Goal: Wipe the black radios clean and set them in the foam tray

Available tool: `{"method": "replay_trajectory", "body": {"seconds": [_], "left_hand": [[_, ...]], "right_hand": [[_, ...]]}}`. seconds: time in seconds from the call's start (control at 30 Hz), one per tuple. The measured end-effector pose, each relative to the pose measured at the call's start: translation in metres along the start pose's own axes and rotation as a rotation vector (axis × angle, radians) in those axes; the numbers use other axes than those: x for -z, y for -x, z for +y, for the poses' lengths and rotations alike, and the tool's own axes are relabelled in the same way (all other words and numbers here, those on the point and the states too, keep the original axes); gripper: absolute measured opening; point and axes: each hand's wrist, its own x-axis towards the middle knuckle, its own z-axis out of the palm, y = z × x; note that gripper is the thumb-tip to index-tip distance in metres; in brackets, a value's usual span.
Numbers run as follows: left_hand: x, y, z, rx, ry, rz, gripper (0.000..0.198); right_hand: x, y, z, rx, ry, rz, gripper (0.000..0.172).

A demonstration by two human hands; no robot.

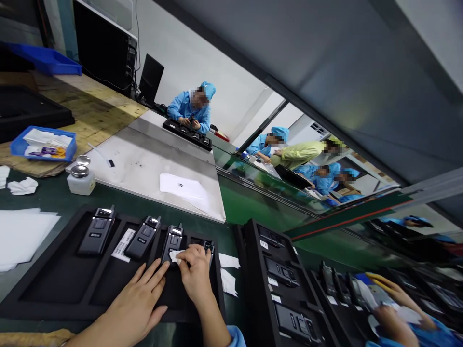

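Note:
My right hand (pixel 196 275) pinches a crumpled white tissue (pixel 175 256) against the front of a black handheld radio (pixel 172 240). That radio lies face up in a black foam tray (pixel 108 294). With its fingers stretched out, my left hand (pixel 139 300) rests over the tray, fingertips at the lower end of the same radio. To the left in the tray lie two more radios, one at the far left (pixel 95 235) and one beside a white label (pixel 123 245). Another radio (pixel 207 245) is partly hidden behind my right hand.
A dispenser bottle (pixel 81 179), a blue tray (pixel 43 144) and white sheets (pixel 27 236) lie at the left. Papers (pixel 183 188) sit on a metal plate (pixel 133 164). On the right stand another foam tray (pixel 253 289) with radios and a co-worker's hands (pixel 394 308).

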Motion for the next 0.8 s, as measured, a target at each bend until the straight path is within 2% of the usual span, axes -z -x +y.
{"method": "replay_trajectory", "body": {"seconds": [0.07,0.23,0.3,0.4,0.53,0.67,0.8], "left_hand": [[-0.001,0.001,-0.001,-0.015,-0.02,0.04,0.041],[-0.005,-0.004,-0.001,-0.083,-0.038,0.193,0.039],[-0.009,-0.014,0.007,-0.131,-0.02,0.202,0.041],[-0.018,-0.034,0.028,-0.196,0.038,0.146,0.044],[-0.034,-0.057,0.051,-0.23,0.077,0.062,0.045],[-0.04,-0.061,0.053,-0.265,0.052,0.06,0.046],[-0.038,-0.058,0.05,-0.282,0.058,0.098,0.042]], "right_hand": [[0.006,0.002,0.01,-0.003,0.012,0.031,0.025],[0.04,0.019,0.065,-0.117,-0.031,0.332,0.017],[0.048,0.028,0.081,-0.153,-0.051,0.389,0.015],[0.046,0.032,0.081,-0.163,-0.026,0.34,0.016],[0.036,0.023,0.059,-0.153,0.048,0.176,0.026],[0.038,0.027,0.05,-0.094,0.066,0.067,0.034],[0.041,0.029,0.057,-0.129,0.049,0.084,0.031]]}}
